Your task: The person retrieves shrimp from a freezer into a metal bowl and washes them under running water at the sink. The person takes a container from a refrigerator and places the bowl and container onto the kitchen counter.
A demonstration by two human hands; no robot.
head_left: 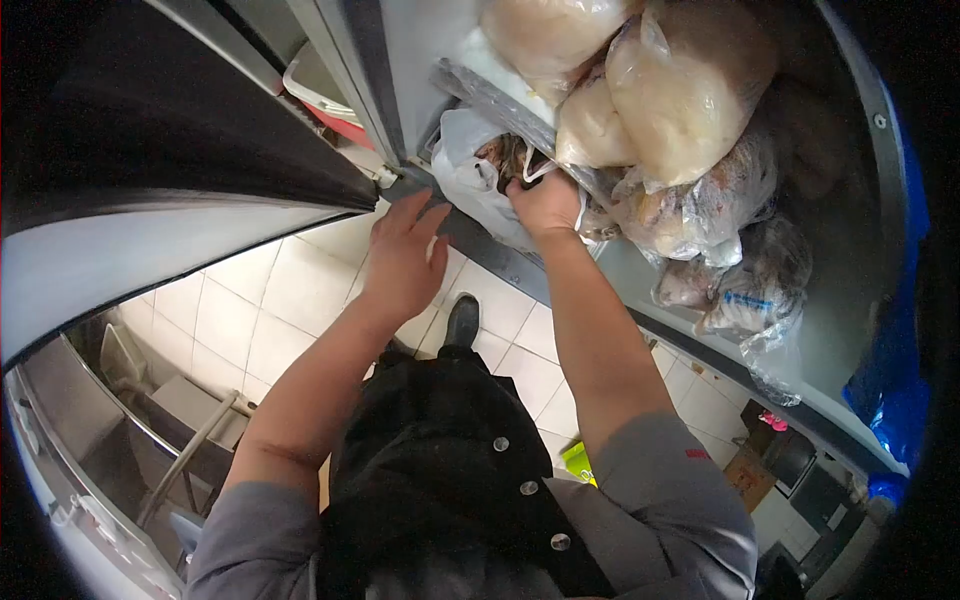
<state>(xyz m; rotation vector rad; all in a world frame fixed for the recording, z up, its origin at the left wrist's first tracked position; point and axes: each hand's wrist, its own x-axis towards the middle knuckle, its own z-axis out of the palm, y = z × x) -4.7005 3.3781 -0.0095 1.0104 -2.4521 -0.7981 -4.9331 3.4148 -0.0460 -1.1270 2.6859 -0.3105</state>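
Currently, the right hand is at the mouth of the white plastic bag, which lies at the front of the open storage compartment, beside its dark sill. Bag position: 10 o'clock from the right hand; 1 o'clock from the left hand. Long axis: roughly 11 to 5 o'clock, approximate because the bag is soft. Nearer hand: right, its thumb reaching over the brown contents.

Finger state, right: the other fingertips are hidden by the hand and bag; whether they pinch anything cannot be told. Finger state, left: spread and slightly curled, holding nothing, just beside the bag but apart from it.

Surroundings, referenced to the right hand: a grey divider runs past at 11 to 1 o'clock; a large pale wrapped bundle lies at 2 o'clock; a smaller wrapped bundle lies at 4 o'clock.
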